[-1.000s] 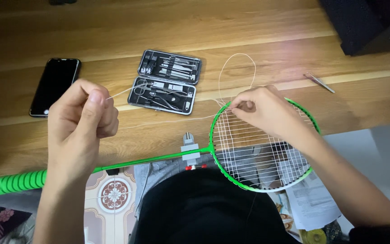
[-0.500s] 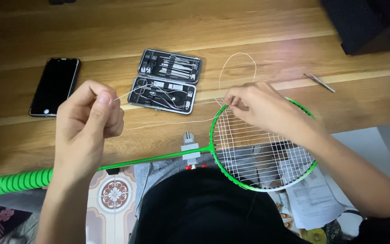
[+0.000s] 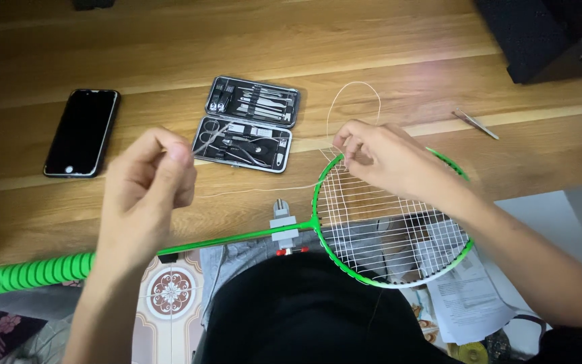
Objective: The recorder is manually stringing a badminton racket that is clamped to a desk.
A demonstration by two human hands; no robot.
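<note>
Left hand [image 3: 149,178] drawn closer, string [image 3: 250,191] taut, racket [image 3: 385,216] overhanging

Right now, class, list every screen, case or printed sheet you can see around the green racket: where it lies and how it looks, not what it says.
Black smartphone: flat on the wooden table, far left, rectangular, screen dark.
Open manicure tool case: on the table beyond the racket shaft, two black hinged halves holding silver tools.
White printed paper sheets: below the table edge, under the racket head, white with grey text blocks.
</note>
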